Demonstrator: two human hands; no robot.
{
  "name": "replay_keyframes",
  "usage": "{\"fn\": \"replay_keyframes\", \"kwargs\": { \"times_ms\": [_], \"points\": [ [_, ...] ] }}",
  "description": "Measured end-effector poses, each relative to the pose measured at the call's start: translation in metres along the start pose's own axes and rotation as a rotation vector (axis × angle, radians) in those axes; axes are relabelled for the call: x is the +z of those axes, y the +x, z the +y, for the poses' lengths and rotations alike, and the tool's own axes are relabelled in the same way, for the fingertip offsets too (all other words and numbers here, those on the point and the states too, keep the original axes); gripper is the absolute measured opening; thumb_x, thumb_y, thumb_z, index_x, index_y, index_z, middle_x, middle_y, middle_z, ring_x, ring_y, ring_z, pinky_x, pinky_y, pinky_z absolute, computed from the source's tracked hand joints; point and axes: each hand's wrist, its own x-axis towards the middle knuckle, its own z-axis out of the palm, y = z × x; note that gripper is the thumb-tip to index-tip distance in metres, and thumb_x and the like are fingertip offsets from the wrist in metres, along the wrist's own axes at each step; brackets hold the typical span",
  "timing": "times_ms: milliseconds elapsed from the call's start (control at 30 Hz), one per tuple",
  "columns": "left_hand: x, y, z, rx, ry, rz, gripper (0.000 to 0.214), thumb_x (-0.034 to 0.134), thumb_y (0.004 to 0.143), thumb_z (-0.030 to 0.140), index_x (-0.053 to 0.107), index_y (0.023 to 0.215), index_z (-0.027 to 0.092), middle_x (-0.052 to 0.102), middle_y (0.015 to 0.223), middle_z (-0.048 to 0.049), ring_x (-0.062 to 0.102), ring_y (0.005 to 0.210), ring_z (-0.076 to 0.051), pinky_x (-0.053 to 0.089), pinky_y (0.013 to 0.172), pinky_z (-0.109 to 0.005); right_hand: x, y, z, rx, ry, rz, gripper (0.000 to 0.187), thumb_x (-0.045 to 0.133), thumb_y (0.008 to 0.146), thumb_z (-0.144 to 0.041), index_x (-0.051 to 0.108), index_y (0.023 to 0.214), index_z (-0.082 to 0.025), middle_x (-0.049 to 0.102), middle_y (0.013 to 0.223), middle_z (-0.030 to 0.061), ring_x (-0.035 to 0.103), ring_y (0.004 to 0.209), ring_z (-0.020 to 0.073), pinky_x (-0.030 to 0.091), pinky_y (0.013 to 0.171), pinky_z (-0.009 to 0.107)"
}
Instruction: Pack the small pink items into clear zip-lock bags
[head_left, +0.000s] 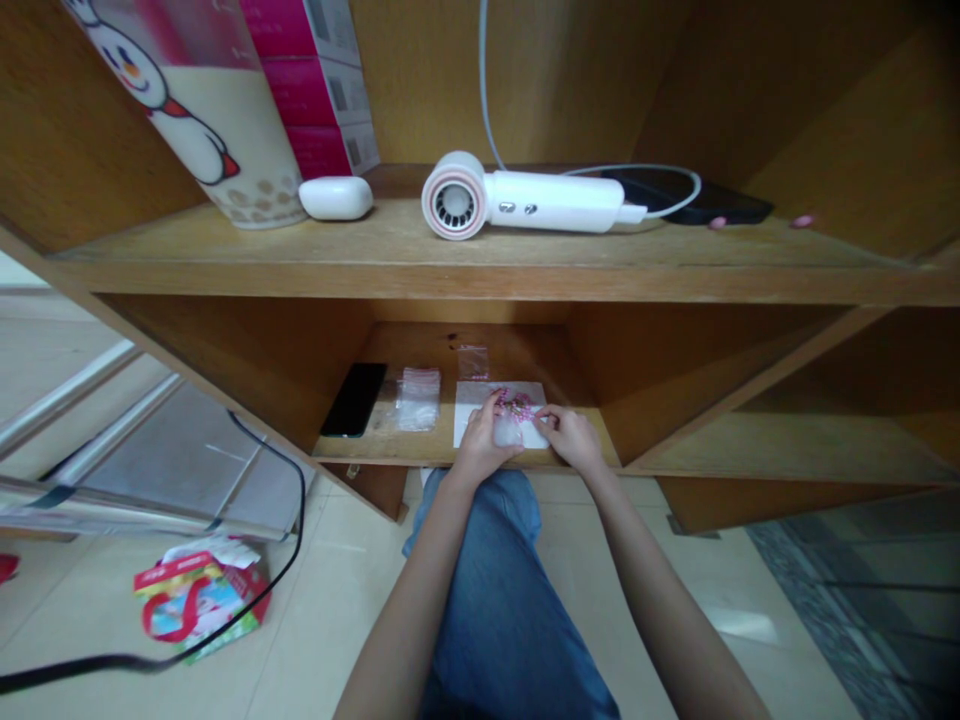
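Small pink beads (pixel 514 404) lie in a loose cluster on a white sheet of paper (pixel 462 432) on the lower shelf (pixel 480 456). The left hand (pixel 484 440) reaches the cluster's left side and the right hand (pixel 571 436) its right; the hands are apart from each other, but whether their fingertips are closed on any beads cannot be told. Behind the paper lies a clear plastic bag (pixel 473 363); to its left are stacked clear bags (pixel 418 400), then a black smartphone (pixel 354 400). Above, the upper shelf (pixel 397 245) carries a white hair dryer (pixel 555 200).
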Motion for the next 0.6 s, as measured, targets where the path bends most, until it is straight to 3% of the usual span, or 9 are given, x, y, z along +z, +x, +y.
{"fn": "replay_keyframes", "kwargs": {
  "times_ms": [167, 300, 467, 600],
  "points": [
    [0.000, -0.001, -0.001, 0.012, -0.027, -0.009, 0.093, 0.077, 0.052, 0.029, 0.026, 0.130, 0.023, 0.052, 0.104, -0.0041, 0.048, 0.098, -0.021, 0.040, 0.088, -0.035, 0.001, 0.000, 0.000, -0.017, 0.043, 0.027, 0.021, 0.049, 0.078, -0.033, 0.065, 0.083, -0.020, 0.063, 0.067, 0.0030, 0.056, 0.061, 0.0148, 0.029, 0.051, 0.022],
    [0.000, -0.001, -0.003, 0.022, -0.033, -0.009, 0.092, 0.076, 0.053, 0.031, 0.026, 0.130, 0.023, 0.052, 0.104, -0.0046, 0.048, 0.098, -0.021, 0.040, 0.087, -0.036, 0.004, -0.001, -0.001, -0.047, 0.222, 0.043, 0.025, 0.049, 0.078, -0.038, 0.065, 0.080, -0.019, 0.060, 0.061, 0.0017, 0.053, 0.056, 0.0138, 0.030, 0.051, 0.022],
    [0.000, 0.000, -0.002, 0.034, -0.047, -0.016, 0.091, 0.075, 0.055, 0.032, 0.026, 0.130, 0.022, 0.052, 0.105, -0.0056, 0.048, 0.100, -0.021, 0.039, 0.089, -0.037, 0.013, -0.002, -0.011, -0.133, 0.494, -0.018, 0.030, 0.050, 0.077, -0.043, 0.063, 0.077, -0.016, 0.057, 0.058, 0.0004, 0.049, 0.052, 0.0122, 0.033, 0.050, 0.022],
    [-0.001, 0.000, 0.001, 0.022, -0.047, -0.021, 0.091, 0.075, 0.055, 0.031, 0.025, 0.130, 0.023, 0.052, 0.107, -0.0057, 0.048, 0.101, -0.021, 0.038, 0.090, -0.037, 0.012, -0.001, -0.015, -0.162, 0.533, -0.039, 0.032, 0.050, 0.077, -0.044, 0.064, 0.078, -0.016, 0.059, 0.061, 0.0018, 0.050, 0.054, 0.0127, 0.035, 0.051, 0.022]
  ]
}}
